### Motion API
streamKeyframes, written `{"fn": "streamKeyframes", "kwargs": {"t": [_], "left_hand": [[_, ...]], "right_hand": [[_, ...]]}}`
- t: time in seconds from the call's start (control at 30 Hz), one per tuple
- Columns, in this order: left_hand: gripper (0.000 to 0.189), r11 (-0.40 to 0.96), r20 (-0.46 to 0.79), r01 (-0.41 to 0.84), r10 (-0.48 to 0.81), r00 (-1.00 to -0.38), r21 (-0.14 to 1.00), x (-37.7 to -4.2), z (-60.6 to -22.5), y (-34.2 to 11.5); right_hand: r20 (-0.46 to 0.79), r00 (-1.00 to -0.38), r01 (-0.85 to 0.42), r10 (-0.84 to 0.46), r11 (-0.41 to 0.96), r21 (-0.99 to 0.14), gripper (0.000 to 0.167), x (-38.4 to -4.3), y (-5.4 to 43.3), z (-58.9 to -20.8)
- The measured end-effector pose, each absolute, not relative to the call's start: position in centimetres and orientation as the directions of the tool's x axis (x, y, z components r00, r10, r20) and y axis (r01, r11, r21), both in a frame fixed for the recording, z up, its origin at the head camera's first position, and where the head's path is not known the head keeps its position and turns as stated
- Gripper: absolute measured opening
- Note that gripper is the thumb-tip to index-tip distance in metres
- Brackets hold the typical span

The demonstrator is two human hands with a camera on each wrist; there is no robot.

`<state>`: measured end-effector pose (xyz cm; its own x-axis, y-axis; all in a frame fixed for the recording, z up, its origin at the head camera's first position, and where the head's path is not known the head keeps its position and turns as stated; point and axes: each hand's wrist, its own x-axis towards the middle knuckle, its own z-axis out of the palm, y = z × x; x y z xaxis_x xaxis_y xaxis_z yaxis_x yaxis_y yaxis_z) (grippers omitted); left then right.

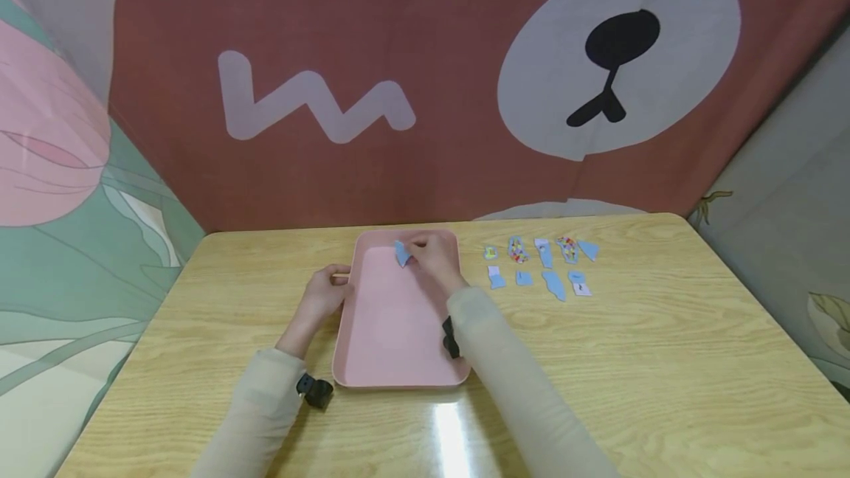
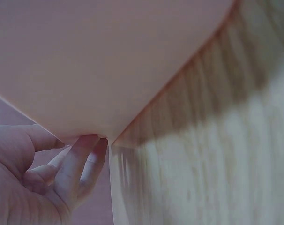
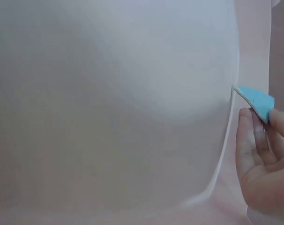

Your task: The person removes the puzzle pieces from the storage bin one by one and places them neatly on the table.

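Between thumb and fingertips, my right hand [image 1: 434,258] pinches a small light-blue puzzle piece [image 1: 401,254] over the far end of a pink tray [image 1: 392,382]. The piece [image 3: 257,100] looks thin, with a pale cut edge and a pointed tip, in the right wrist view. At the tray's left side, my left hand [image 1: 324,292] grips the rim with thumb and fingers. In the left wrist view, the fingertips of the left hand [image 2: 53,173] press against the tray's outer wall [image 2: 109,70]; part of the thumb is hidden there.
Right of the tray lie several loose puzzle pieces in two rough rows, among them a multicoloured piece [image 1: 518,249] and a plain blue piece [image 1: 554,285]. They rest on a wood-grain table [image 1: 631,367]. A reddish-brown cloth [image 1: 319,183] hangs behind the table's back edge.
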<state>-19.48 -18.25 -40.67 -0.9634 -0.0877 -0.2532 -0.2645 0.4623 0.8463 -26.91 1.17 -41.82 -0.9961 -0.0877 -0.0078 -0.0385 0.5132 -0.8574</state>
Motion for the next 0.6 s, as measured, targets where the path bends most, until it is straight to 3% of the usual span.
{"fn": "streamKeyframes", "kwargs": {"t": [0.1, 0.27, 0.5, 0.6], "left_hand": [[0.044, 0.461, -0.252, -0.265, -0.091, -0.963, 0.847, -19.5, -40.7, -18.2], [0.043, 0.446, -0.251, -0.264, -0.089, -0.964, 0.855, -19.4, -40.8, -18.2], [0.043, 0.429, -0.263, -0.273, -0.085, -0.961, 0.861, -19.3, -40.6, -18.1], [0.043, 0.432, -0.260, -0.272, -0.087, -0.962, 0.860, -19.3, -40.6, -18.1]], "right_hand": [[0.018, -1.000, -0.022, -0.012, 0.471, -0.882, 0.015, -27.1, 1.3, -41.9], [-0.079, -0.997, 0.083, 0.025, 0.358, -0.930, 0.020, -27.3, 1.5, -41.5], [-0.190, -0.979, 0.173, -0.080, 0.183, -0.968, 0.030, -27.5, 2.3, -39.2], [-0.203, -0.973, 0.182, -0.112, 0.177, -0.967, 0.032, -27.6, 3.0, -38.0]]}}
